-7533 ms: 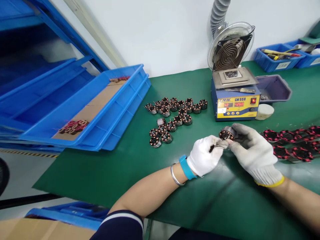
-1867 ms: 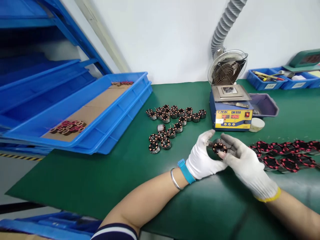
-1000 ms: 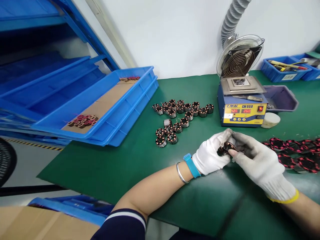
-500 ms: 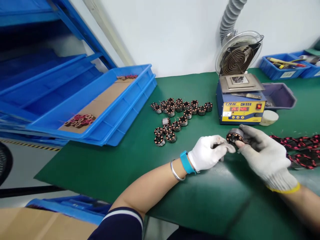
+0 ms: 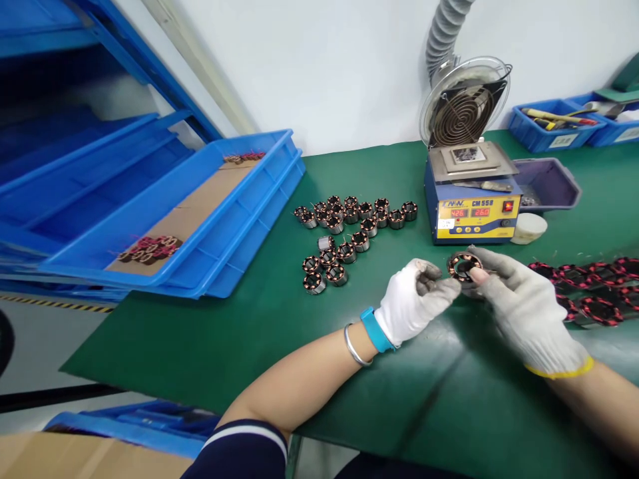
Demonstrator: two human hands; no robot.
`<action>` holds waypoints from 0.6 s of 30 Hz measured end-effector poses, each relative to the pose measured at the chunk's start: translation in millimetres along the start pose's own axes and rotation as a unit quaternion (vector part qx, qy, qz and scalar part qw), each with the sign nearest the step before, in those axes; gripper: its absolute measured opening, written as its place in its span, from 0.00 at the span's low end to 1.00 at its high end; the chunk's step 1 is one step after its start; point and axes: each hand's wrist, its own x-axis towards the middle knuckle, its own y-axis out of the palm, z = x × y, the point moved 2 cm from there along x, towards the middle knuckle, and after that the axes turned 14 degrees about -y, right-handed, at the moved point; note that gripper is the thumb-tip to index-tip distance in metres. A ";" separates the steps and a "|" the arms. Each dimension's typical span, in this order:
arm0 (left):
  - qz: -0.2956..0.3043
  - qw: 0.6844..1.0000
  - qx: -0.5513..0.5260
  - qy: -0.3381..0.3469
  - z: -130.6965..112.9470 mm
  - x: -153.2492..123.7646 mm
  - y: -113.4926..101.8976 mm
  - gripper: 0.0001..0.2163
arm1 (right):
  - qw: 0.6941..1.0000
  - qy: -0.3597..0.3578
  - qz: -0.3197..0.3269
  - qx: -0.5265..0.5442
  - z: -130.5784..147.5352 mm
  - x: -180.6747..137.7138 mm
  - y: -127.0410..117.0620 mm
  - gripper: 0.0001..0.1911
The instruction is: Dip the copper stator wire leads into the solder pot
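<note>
My right hand [image 5: 524, 309], in a white glove with a yellow cuff, grips a motor stator [image 5: 456, 261], a steel ring with copper windings. Its thumb presses on the stator's near right side, and its open face is tilted up towards me. My left hand [image 5: 412, 299], also gloved, is just left of the stator. Its thumb tip points at the ring's edge, and a gap shows between thumb and curled fingers; contact cannot be made out. Several more copper-wound stators [image 5: 346, 251] stand on the green table [image 5: 239, 346] to the left, one lying on its side.
Behind my hands stands a solder pot [image 5: 474, 206] with a lit display, a fan and a hose above it. A purple bin [image 5: 569, 186] and a round white block [image 5: 530, 227] sit beside it. Red-wound stators [image 5: 602, 309] are at right, a blue crate [image 5: 249, 226] at left.
The stator has turned in my right hand, so more of its wound face shows. My left hand's fingers have parted, its thumb now nearer the ring. The whole view has shifted slightly.
</note>
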 end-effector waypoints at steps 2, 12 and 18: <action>0.050 0.998 -0.018 -0.016 -1.6 -2.1 2.4 0.19 | 0.996 0.063 -0.004 0.056 -5.6 -1.2 -0.5 0.32; 0.156 0.974 -0.098 -0.134 -4.2 -3.6 7.7 0.25 | 0.996 0.069 0.010 0.063 -7.6 -3.1 -3.4 0.31; 0.127 0.982 -0.059 -0.130 -11.9 -6.5 3.6 0.13 | 0.988 0.109 -0.014 0.105 -5.3 -4.2 -0.6 0.36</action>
